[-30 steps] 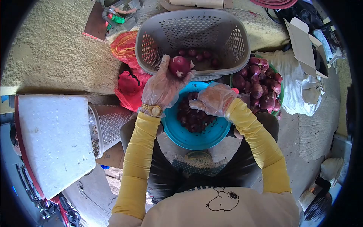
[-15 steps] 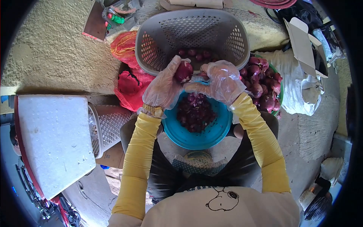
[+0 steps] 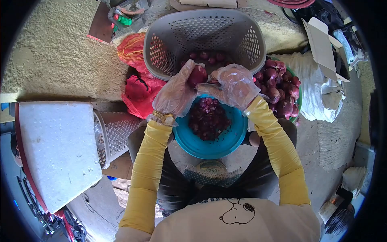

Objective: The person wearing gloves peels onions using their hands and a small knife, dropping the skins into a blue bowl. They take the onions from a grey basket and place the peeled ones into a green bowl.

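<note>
Inside a clear plastic glove, my left hand point(image 3: 176, 92) is closed round a red onion point(image 3: 197, 76). My right hand point(image 3: 238, 86), also gloved, is closed just right of the onion, around a small tool whose shape is mostly hidden by the fingers. Both hands are over the far rim of a blue basin point(image 3: 209, 152), which has onion skins and pieces point(image 3: 209, 121) in it. Beyond them a grey perforated basket point(image 3: 205, 26) has several red onions point(image 3: 212, 57) in it.
Many red onions point(image 3: 284, 86) fill a green container at the right, beside a white sack point(image 3: 314, 88). Red mesh bags point(image 3: 139, 86) lie left of the basket. A white foam lid point(image 3: 58, 149) and a light perforated basket point(image 3: 119, 135) are farther left.
The onion has turned a little in my left hand and shifted slightly right. The fingers of my right hand have curled in, and the blue part seen between the hands is now hidden.
</note>
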Available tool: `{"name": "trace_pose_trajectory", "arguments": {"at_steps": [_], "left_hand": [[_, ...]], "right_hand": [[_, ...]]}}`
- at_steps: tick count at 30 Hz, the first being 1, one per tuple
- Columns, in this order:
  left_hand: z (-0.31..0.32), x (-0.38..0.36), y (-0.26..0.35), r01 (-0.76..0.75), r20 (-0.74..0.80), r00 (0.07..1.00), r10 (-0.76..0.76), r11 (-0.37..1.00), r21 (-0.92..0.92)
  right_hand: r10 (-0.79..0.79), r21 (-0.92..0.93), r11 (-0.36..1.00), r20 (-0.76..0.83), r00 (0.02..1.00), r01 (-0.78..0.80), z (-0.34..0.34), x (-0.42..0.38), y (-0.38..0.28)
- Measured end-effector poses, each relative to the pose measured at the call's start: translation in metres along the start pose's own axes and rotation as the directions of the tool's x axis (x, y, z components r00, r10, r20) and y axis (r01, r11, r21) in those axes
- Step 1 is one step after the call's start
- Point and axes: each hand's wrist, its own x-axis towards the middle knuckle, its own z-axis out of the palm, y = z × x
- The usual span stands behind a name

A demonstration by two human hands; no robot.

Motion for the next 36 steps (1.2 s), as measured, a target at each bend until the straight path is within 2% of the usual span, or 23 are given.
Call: {"name": "trace_pose_trajectory", "arguments": {"at_steps": [1, 3, 4, 6, 7, 9, 10, 12, 13, 15, 20, 22, 24, 26, 28, 31, 33, 36], "left_hand": [[0.000, 0.001, 0.000, -0.006, -0.016, 1.000, 0.006, 1.000, -0.009], [-0.001, 0.002, 0.000, -0.018, -0.027, 0.999, 0.017, 1.000, -0.011], [-0.002, 0.002, 0.000, -0.028, -0.038, 0.999, 0.028, 1.000, -0.012], [-0.005, 0.001, 0.003, -0.019, -0.046, 0.999, 0.020, 1.000, 0.013], [-0.006, 0.001, 0.004, -0.010, -0.053, 0.999, 0.012, 0.999, 0.037], [-0.003, -0.001, 0.006, -0.033, -0.059, 0.998, 0.034, 0.999, 0.033], [-0.001, -0.002, 0.006, -0.054, -0.065, 0.996, 0.055, 0.998, 0.030], [-0.004, 0.000, 0.006, -0.058, -0.083, 0.995, 0.057, 0.998, -0.004], [-0.004, 0.002, 0.006, -0.062, -0.101, 0.993, 0.058, 0.997, -0.038], [-0.002, 0.001, 0.006, -0.055, -0.113, 0.992, 0.048, 0.997, -0.054], [-0.007, 0.004, 0.007, -0.031, -0.104, 0.994, 0.019, 0.992, -0.120], [-0.012, 0.005, 0.007, -0.085, -0.057, 0.995, 0.084, 0.996, -0.001], [-0.011, 0.004, 0.007, -0.114, -0.064, 0.992, 0.112, 0.993, -0.019], [-0.008, 0.001, 0.008, -0.142, -0.072, 0.988, 0.140, 0.989, -0.035], [-0.002, -0.003, 0.011, -0.199, -0.116, 0.972, 0.206, 0.978, 0.066], [0.000, -0.007, 0.014, -0.236, -0.113, 0.960, 0.256, 0.958, 0.165], [0.001, -0.007, 0.015, -0.230, -0.123, 0.960, 0.253, 0.958, 0.174], [-0.001, -0.007, 0.014, -0.229, -0.131, 0.958, 0.254, 0.956, 0.182]], "right_hand": [[-0.001, 0.000, 1.000, 0.000, 1.000, 0.001, -0.001, 0.001, -0.001], [0.061, 0.018, 0.998, 0.179, 0.982, -0.065, -0.005, 0.002, -0.003], [0.060, 0.018, 0.998, 0.179, 0.982, -0.065, -0.002, 0.001, -0.002], [-0.078, 0.025, 0.997, 0.122, 0.989, 0.075, 0.003, -0.002, 0.001], [-0.078, 0.025, 0.997, 0.122, 0.989, 0.076, 0.003, -0.003, 0.002], [-0.070, 0.095, 0.994, 0.278, 0.958, 0.045, 0.000, -0.005, 0.003], [-0.071, 0.096, 0.994, 0.278, 0.958, 0.046, 0.000, -0.007, 0.005], [-0.066, 0.096, 0.995, 0.425, 0.903, 0.028, -0.001, -0.009, 0.006], [-0.065, 0.096, 0.995, 0.425, 0.903, 0.026, -0.003, -0.008, 0.005], [0.084, 0.058, 0.985, 0.665, 0.742, -0.164, -0.016, 0.000, -0.003], [0.041, 0.107, 0.985, 0.613, 0.789, -0.134, 0.013, -0.021, 0.011], [0.016, 0.138, 0.983, 0.593, 0.805, -0.122, 0.021, -0.028, 0.018], [-0.008, 0.226, 0.959, 0.618, 0.786, -0.168, 0.018, -0.026, 0.017], [-0.011, 0.240, 0.955, 0.615, 0.788, -0.174, 0.014, -0.023, 0.016], [-0.012, 0.253, 0.950, 0.613, 0.790, -0.182, 0.011, -0.020, 0.014], [0.025, 0.180, 0.968, 0.631, 0.775, -0.177, 0.007, -0.014, 0.010], [0.014, 0.123, 0.988, 0.515, 0.857, -0.091, 0.003, -0.013, 0.008], [0.025, 0.028, 0.999, 0.476, 0.879, -0.044, -0.006, -0.007, 0.002]]}}
